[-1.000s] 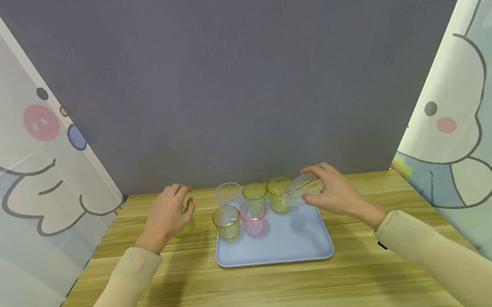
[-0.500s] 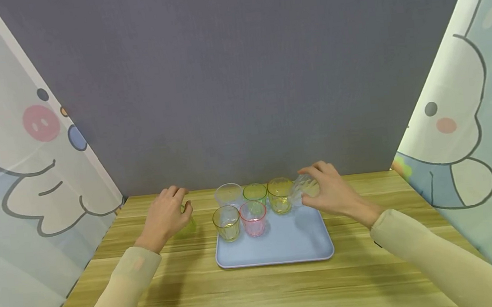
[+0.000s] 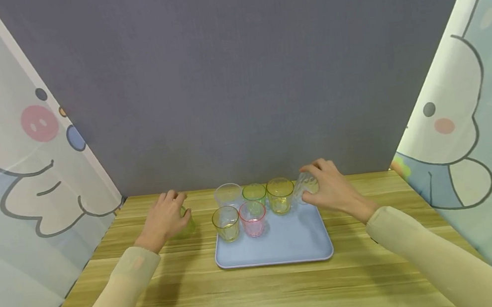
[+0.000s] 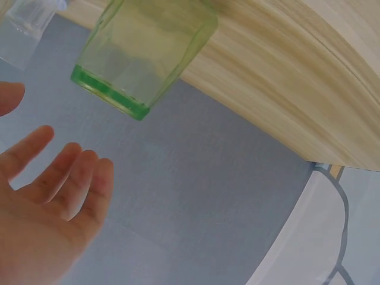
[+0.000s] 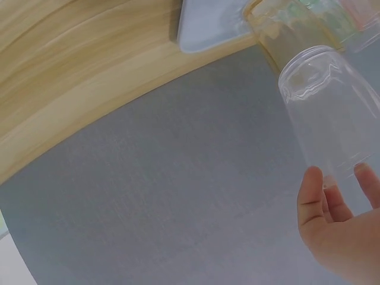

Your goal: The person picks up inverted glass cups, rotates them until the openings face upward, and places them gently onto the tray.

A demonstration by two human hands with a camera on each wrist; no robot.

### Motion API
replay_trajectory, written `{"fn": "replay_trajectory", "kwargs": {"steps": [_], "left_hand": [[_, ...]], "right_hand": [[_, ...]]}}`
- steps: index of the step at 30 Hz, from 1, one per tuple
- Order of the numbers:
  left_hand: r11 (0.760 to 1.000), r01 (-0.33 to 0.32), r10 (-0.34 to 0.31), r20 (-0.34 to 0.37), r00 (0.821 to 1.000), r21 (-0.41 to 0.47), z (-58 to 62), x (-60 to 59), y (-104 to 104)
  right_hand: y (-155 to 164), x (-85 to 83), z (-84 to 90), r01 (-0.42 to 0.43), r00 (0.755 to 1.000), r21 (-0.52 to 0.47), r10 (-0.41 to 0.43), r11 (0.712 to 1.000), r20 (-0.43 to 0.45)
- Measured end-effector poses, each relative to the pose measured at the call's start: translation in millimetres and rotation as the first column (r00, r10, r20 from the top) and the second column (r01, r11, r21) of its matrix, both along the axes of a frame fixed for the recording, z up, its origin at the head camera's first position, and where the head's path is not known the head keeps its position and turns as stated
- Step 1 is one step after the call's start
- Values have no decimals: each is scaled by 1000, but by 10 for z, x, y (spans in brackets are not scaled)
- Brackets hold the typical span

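With fingers pinching the clear ribbed plastic cup (image 3: 307, 185), the right hand (image 3: 332, 190) should seat it upright on the pale blue tray (image 3: 283, 249), while the left hand (image 3: 165, 220), fingers spread, hovers by the green cup (image 4: 145, 50).

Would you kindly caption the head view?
Right hand holds a clear cup over a blue tray; left hand beside a green cup.

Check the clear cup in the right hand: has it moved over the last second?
Yes. The clear cup has come down and swung from lying tilted toward upright, ending close beside the yellow cup at the tray back right corner.

Tilted clear cup (image 3: 306, 185), upright green cup (image 4: 145, 56)
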State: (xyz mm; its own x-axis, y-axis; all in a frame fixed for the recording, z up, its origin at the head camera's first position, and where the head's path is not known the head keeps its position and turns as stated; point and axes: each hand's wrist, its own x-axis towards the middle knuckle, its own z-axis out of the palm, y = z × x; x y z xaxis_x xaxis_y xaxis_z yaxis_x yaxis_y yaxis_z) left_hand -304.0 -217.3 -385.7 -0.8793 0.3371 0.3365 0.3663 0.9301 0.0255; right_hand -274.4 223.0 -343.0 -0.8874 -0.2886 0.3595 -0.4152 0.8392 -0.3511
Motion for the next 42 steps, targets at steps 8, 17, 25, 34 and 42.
{"fn": "replay_trajectory", "kwargs": {"steps": [8, 17, 25, 34, 42], "left_hand": [[999, -28, 30, 88, 996, -22, -39, -32, -26], [999, -39, 44, 149, 988, -34, -85, -53, -55], [999, -31, 38, 186, 982, -43, -100, -59, -60], [1000, -6, 8, 216, 976, -11, -60, -118, -76], [1000, -14, 17, 222, 975, -15, -53, -123, -61]], "right_hand": [[23, -61, -41, 12, 1000, 11, -12, 1000, 7], [38, -85, -69, 23, 998, 4, -23, 1000, 60], [50, -112, -99, 22, 997, 7, -23, 1000, 69], [47, -164, -112, 38, 994, 13, -39, 999, 102], [37, -230, -135, 45, 992, 8, -46, 999, 118]]}}
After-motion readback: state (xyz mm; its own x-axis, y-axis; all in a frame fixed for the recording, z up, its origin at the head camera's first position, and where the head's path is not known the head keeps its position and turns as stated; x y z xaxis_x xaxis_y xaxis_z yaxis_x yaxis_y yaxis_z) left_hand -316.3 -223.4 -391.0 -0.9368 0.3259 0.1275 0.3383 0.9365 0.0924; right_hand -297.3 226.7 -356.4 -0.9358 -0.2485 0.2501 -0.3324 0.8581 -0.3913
